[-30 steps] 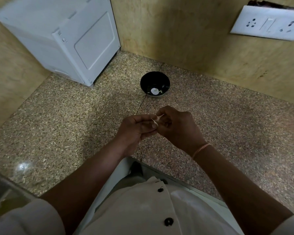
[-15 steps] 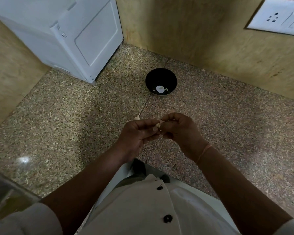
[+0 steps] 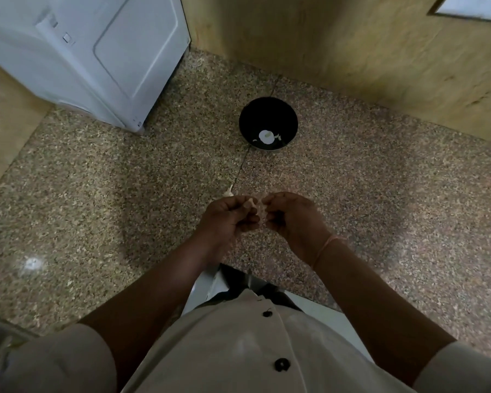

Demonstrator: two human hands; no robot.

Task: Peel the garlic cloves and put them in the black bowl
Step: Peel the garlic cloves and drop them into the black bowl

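A pale garlic clove is pinched between both hands above the speckled counter. My left hand grips it from the left with curled fingers, and my right hand pinches its skin from the right. Behind the hands stands the black bowl, with a peeled white clove and small bits at its bottom. Just beyond my left hand a loose garlic piece lies on the counter.
A white appliance fills the back left corner. Wooden wall panels close off the back, with a white socket plate at the top right. The counter's front edge runs below my wrists.
Both hands stay together on the clove, with the fingers shifting slightly as they work its skin. The view has tilted down, so the bowl and the socket plate sit differently in frame.
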